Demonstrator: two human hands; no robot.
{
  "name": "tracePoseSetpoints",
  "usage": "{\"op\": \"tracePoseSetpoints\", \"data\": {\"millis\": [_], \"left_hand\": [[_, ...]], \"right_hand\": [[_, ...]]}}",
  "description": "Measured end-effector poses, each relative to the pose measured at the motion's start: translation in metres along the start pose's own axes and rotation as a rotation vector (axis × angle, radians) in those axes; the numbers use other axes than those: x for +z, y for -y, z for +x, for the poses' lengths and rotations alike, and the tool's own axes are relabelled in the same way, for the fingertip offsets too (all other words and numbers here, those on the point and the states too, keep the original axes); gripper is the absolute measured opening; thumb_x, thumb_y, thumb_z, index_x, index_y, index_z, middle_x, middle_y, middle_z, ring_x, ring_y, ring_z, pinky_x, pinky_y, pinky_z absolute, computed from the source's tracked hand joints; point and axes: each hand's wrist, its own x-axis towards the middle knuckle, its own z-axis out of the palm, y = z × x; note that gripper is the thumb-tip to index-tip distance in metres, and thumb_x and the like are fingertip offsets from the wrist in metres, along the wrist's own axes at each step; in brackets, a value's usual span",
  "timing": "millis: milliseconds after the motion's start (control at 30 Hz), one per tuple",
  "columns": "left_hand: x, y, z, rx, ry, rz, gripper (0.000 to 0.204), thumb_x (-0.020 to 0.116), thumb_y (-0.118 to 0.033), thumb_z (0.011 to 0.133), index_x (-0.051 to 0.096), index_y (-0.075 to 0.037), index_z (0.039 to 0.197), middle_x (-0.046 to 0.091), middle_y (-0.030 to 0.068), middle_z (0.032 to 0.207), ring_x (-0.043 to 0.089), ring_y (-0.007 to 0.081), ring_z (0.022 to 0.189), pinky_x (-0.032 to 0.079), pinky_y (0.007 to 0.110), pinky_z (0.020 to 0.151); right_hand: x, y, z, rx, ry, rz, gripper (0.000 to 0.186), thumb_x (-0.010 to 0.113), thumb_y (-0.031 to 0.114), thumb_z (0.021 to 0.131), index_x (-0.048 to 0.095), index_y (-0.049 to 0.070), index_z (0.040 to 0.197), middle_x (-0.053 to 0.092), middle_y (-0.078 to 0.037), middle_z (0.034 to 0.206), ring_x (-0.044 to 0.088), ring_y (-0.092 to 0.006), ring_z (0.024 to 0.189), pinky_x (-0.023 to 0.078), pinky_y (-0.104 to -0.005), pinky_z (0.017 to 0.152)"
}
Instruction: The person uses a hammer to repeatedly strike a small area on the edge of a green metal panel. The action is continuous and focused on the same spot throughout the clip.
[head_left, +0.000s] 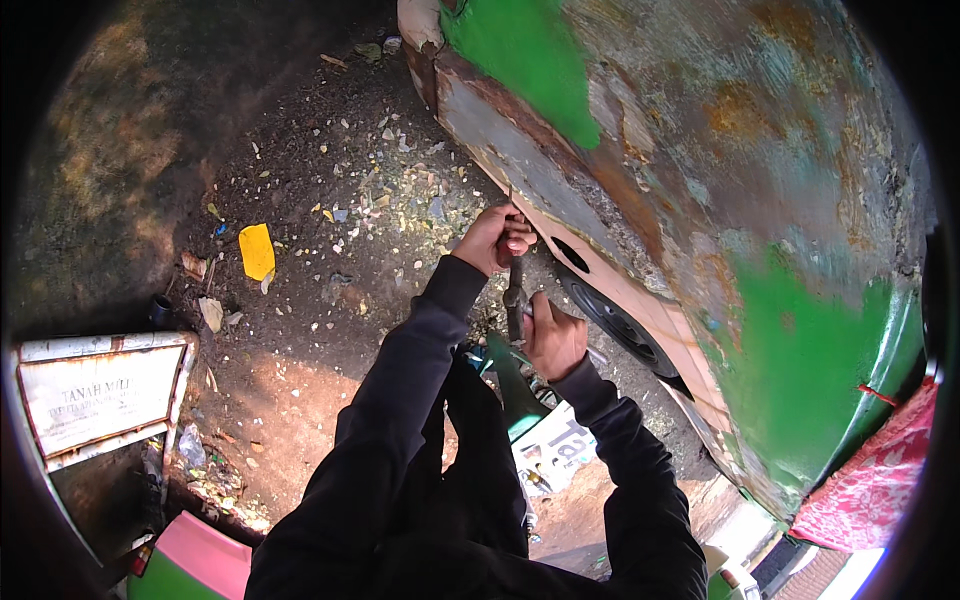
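My left hand [487,240] is closed around the brown-red handle of a tool. A thin shaft sticks out beyond the fingers, close to the lower edge of a vehicle body panel [640,275]. My right hand [555,338], just nearer to me, is closed on what looks like a hammer [514,298]. Its dark head lines up behind the left hand's tool, and a silvery handle end shows past my palm. Whether head and tool touch, I cannot tell. The vehicle body is worn, with bright green paint, grey filler and rust; a wheel [620,325] shows below the panel.
Paint chips and litter cover the dirt ground, with a yellow scrap [257,252] on the left. A framed white sign [95,400] stands at lower left. Below my hands lie a green object [515,390] and a printed white sheet [558,448]. Red patterned cloth [865,475] hangs at right.
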Motion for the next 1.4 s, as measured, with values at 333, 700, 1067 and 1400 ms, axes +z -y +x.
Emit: {"op": "tracePoseSetpoints", "data": {"millis": [333, 700, 1067, 1400], "left_hand": [[-0.003, -0.006, 0.001, -0.048, -0.017, -0.127, 0.021, 0.044, -0.008, 0.087, 0.038, -0.003, 0.068, 0.03, -0.0023, 0.055, 0.031, 0.0086, 0.046, 0.031, 0.019, 0.032], [-0.007, -0.005, 0.002, -0.006, -0.05, -0.084, 0.02, 0.045, -0.01, 0.088, 0.037, -0.004, 0.07, 0.031, -0.0011, 0.058, 0.031, 0.008, 0.049, 0.031, 0.018, 0.034], [-0.036, -0.018, 0.012, -0.012, -0.111, 0.015, 0.023, 0.045, -0.01, 0.089, 0.037, -0.007, 0.069, 0.032, -0.0016, 0.057, 0.032, 0.0085, 0.049, 0.03, 0.019, 0.034], [-0.006, 0.014, -0.008, 0.054, -0.038, 0.129, 0.02, 0.044, -0.015, 0.09, 0.039, -0.007, 0.073, 0.031, -0.0036, 0.056, 0.03, 0.0074, 0.045, 0.029, 0.019, 0.033]], "right_hand": [[-0.052, 0.04, -0.016, -0.484, -0.347, 0.385, 0.02, 0.055, 0.023, 0.085, 0.051, 0.004, 0.082, 0.052, -0.01, 0.06, 0.053, -0.0285, 0.046, 0.042, -0.0368, 0.044], [-0.033, 0.032, -0.022, -0.012, -0.212, 0.257, 0.034, 0.06, 0.0, 0.072, 0.051, -0.01, 0.104, 0.053, -0.02, 0.057, 0.055, -0.0381, 0.047, 0.042, -0.0378, 0.045], [0.016, 0.003, -0.029, 0.192, -0.106, 0.14, 0.036, 0.054, 0.006, 0.072, 0.049, -0.004, 0.106, 0.056, -0.021, 0.061, 0.057, -0.0394, 0.053, 0.044, -0.0475, 0.049], [0.0, 0.009, -0.034, 0.251, -0.084, 0.272, 0.035, 0.055, 0.002, 0.069, 0.051, -0.002, 0.104, 0.051, -0.021, 0.052, 0.055, -0.0402, 0.049, 0.043, -0.046, 0.047]]}}
